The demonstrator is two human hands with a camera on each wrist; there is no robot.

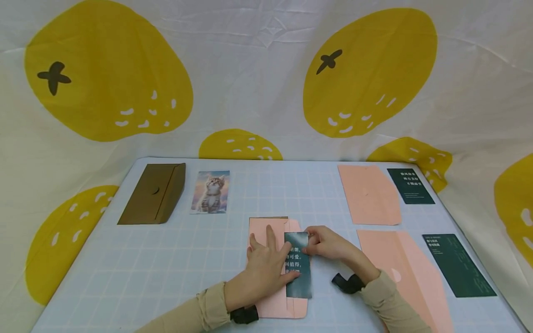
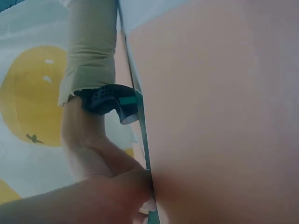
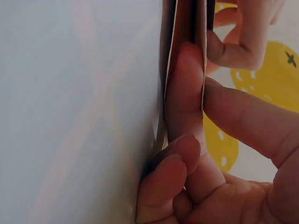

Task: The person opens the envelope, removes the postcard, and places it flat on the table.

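Note:
A pink envelope (image 1: 266, 296) lies upright at the front middle, its flap side to the right. On its right part rests a dark green card (image 1: 298, 289) with white lettering. My left hand (image 1: 264, 266) lies over the envelope with fingers spread, thumb and index finger on the card. At the card's upper right edge is my right hand (image 1: 329, 243). Seen from the right wrist, its index finger (image 3: 189, 79) sits between two paper layers of the envelope, while the thumb (image 3: 247, 116) presses the outer layer. The left wrist view is mostly filled by blurred pink paper.
At the back left lie a brown envelope (image 1: 145, 194) and a kitten picture card (image 1: 210, 192). Two more pink envelopes, one upper (image 1: 368, 196) and one lower (image 1: 410, 273), lie on the right, beside a small green card (image 1: 412, 187) and a larger green card (image 1: 460, 266).

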